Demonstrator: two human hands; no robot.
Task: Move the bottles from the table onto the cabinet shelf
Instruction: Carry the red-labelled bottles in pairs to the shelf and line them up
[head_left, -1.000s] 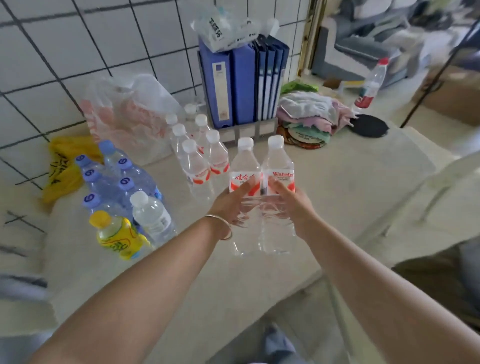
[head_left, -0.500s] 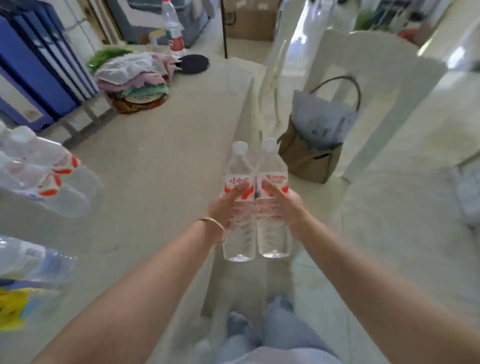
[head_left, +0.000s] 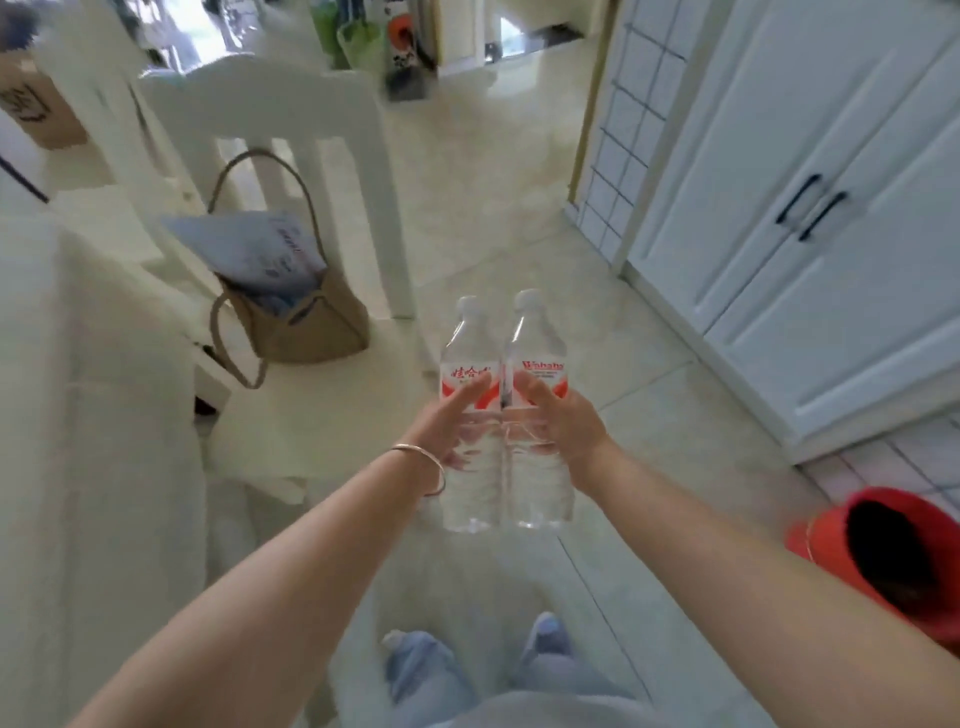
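The left hand (head_left: 441, 421) grasps the left bottle (head_left: 467, 410) and the right hand (head_left: 563, 421) grasps the right bottle (head_left: 537, 410) — both upright, side by side and touching, carried in the air above the floor (head_left: 649, 415). The step in hand looks like the carry toward the white cabinet (head_left: 831, 208) at two o'clock, its doors closed; no shelf shows. Done well, the bottles stay vertical and pressed together, clear of the chair (head_left: 291, 130) with a brown bag (head_left: 306, 327) at ten o'clock — and of the red bucket (head_left: 883, 551) at four o'clock.
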